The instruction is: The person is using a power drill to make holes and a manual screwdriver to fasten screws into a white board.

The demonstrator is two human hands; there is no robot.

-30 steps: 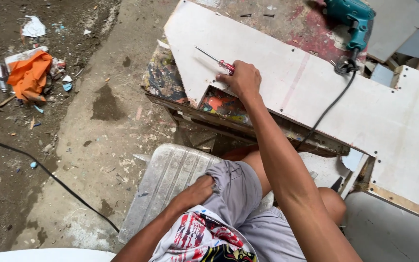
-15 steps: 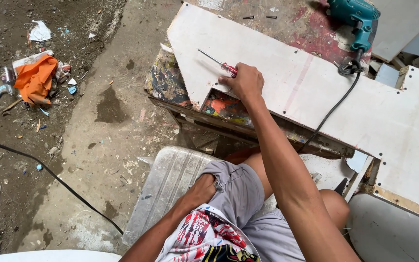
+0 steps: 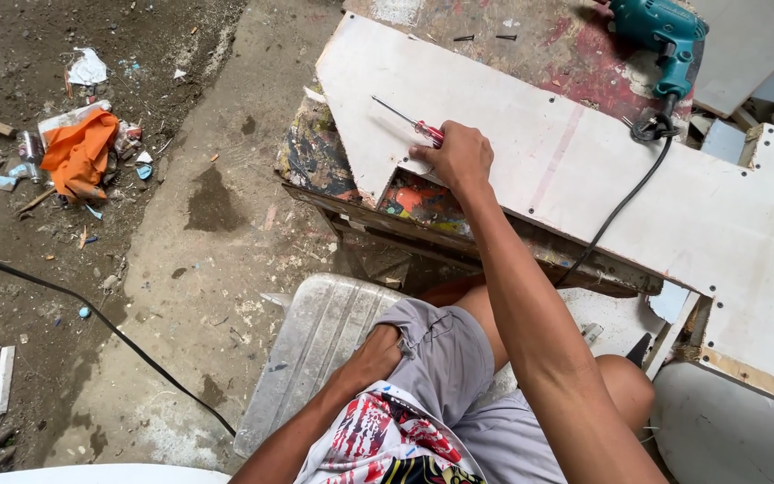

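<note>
Screwdriver [image 3: 409,122] with a red handle and a thin metal shaft is gripped in the right hand [image 3: 459,157], its tip pointing up and to the left over a white board [image 3: 512,134]. Furthest left, an orange cloth [image 3: 78,152] is seen among scattered litter on the dirt floor [image 3: 136,269], and a black cable [image 3: 91,314] is trailed across that floor below it. Nearer the middle, a ribbed grey plastic panel [image 3: 315,350] is laid flat beside the person's leg. The left hand [image 3: 374,358] is rested on the thigh over grey shorts [image 3: 441,358], fingers curled loosely and nothing held in it. The white board is laid on a paint-stained tabletop [image 3: 315,152], and the right hand is closed around the screwdriver's handle at the edge of a notch cut in the board. At the upper right, a teal electric drill [image 3: 660,31] is lying on the tabletop, well apart from the hand, with its black cord [image 3: 620,206] running down across the board.
</note>
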